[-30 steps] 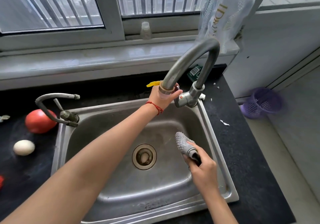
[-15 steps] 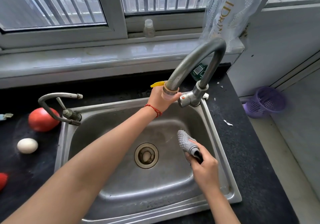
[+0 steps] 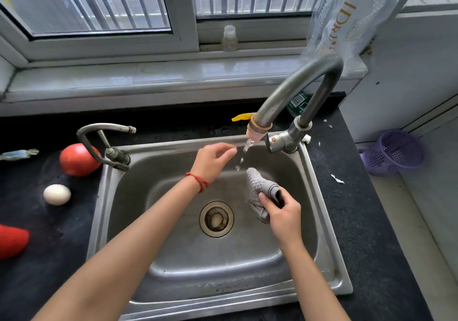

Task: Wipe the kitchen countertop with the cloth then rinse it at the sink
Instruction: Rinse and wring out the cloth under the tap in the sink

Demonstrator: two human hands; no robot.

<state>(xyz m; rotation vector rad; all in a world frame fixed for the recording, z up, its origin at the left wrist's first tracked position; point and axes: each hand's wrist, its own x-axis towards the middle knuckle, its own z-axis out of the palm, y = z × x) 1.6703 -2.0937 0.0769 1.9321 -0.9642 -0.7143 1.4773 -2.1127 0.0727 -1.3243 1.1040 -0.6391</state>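
Cloth [image 3: 257, 191], grey and knobbly, is bunched in the right hand [image 3: 282, 211] over the right half of the sink [image 3: 173, 293]; its long axis runs from the closed fist up and slightly left, the free rounded end pointing toward the spout. By size: the black countertop [image 3: 366, 221] surrounds the steel sink, whose drain [image 3: 216, 219] sits at centre. Behind it runs the window sill [image 3: 148, 82], with a clear plastic bag [image 3: 347, 15] hanging at the right, printed in gold letters that read roughly "IDRIN", the rest lost in folds. The tall curved faucet [image 3: 297, 85] rises from the sink's back right corner; water falls in broken drops from its pink-tipped nozzle [image 3: 257, 129], landing just above the cloth's upper end. A smaller bent tap [image 3: 99, 137] stands at the back left corner. On the floor to the right lies a purple basket [image 3: 394, 152]. The left hand [image 3: 213, 159], with a red string at the wrist, hovers loosely open and empty beside the falling water, fingers slightly curled. The right hand's fingers are wrapped tightly around the cloth's lower part. On the counter at left sit a tomato [image 3: 76, 159] and, nearer, an egg [image 3: 57, 194]. A green packet [image 3: 297, 102] behind the faucet carries a barcode, its text too small to read. A small bottle [image 3: 229, 38] stands on the sill.
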